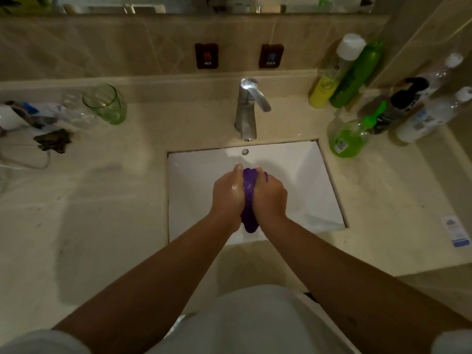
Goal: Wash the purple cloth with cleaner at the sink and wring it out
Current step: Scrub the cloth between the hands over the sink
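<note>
Hands meet over the white sink [301, 175]: the left hand [227, 192] and right hand [270, 195] are both clenched round the bunched purple cloth [249, 200], which hangs between the palms above the basin. It looks like scrubbing or the start of wringing; no water runs from the faucet [246, 108] that I can see. A firm opposite twist should come next, kept low over the basin. Bottles [350, 134] crowd the right rim, while a green glass [107, 103] stands well off to the left.
</note>
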